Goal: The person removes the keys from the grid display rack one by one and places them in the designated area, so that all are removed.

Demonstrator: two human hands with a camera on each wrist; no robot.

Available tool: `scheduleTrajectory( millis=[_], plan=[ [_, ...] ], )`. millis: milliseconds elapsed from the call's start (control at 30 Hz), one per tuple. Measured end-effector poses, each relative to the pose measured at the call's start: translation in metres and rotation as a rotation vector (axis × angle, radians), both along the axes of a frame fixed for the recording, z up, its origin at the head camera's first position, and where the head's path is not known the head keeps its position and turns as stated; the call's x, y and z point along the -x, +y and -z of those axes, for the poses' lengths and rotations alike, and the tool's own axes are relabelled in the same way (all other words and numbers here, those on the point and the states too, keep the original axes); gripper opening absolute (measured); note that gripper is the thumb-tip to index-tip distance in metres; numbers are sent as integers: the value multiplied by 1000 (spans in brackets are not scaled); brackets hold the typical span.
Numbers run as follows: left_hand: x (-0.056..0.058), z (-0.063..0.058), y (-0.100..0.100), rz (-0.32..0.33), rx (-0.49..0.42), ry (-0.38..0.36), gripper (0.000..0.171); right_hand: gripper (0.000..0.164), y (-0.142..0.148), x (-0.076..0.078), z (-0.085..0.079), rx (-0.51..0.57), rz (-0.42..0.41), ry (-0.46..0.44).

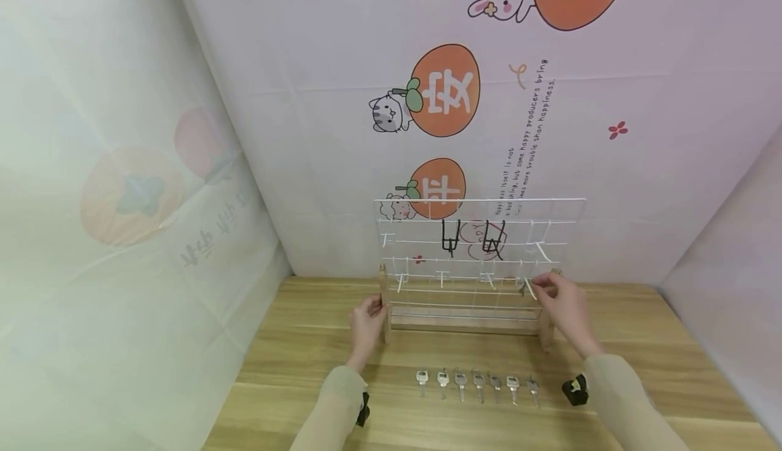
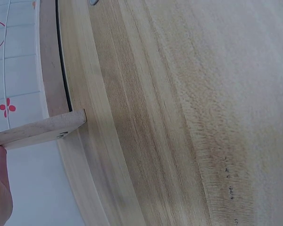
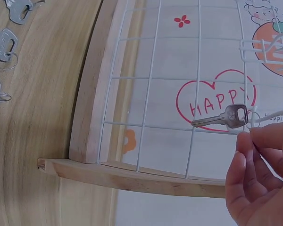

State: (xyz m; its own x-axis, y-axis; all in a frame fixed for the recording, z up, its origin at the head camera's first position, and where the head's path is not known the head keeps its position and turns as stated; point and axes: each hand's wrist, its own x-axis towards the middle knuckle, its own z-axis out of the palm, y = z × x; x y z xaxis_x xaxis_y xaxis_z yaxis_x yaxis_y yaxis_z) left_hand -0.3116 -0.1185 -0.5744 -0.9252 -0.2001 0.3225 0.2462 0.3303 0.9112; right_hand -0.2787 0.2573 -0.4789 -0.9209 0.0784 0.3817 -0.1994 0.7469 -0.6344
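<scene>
A white wire grid rack [image 1: 464,312] on wooden uprights stands on the table, fitted with white hooks and two black ones. At its right side my right hand [image 1: 565,305] pinches the small ring of a silver key [image 3: 233,116] between thumb and fingertip. The ring is right at the tip of a white hook [image 3: 273,114], and the key's blade points away from the fingers. My left hand [image 1: 368,325] holds the rack's left wooden post [image 1: 384,301], its fingers partly hidden behind it. In the left wrist view, fingers [image 2: 1,167] lie against that post.
Several silver keys [image 1: 478,380] with rings lie in a row on the wood-grain table [image 1: 476,430] in front of the rack. A printed cloth backdrop [image 1: 342,166] rises close behind the rack. Pale cloth walls stand left and right. A small black device sits by each wrist.
</scene>
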Motion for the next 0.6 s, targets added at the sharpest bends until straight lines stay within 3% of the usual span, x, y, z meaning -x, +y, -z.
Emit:
scheduleTrajectory(
  millis=[367,600],
  plan=[
    [0,0,1,-8,16,23,21,14,-2,6,0,-21,20,26],
    [1,1,1,-11,19,36,20,14,-2,11,3,-10,13,-6]
  ],
)
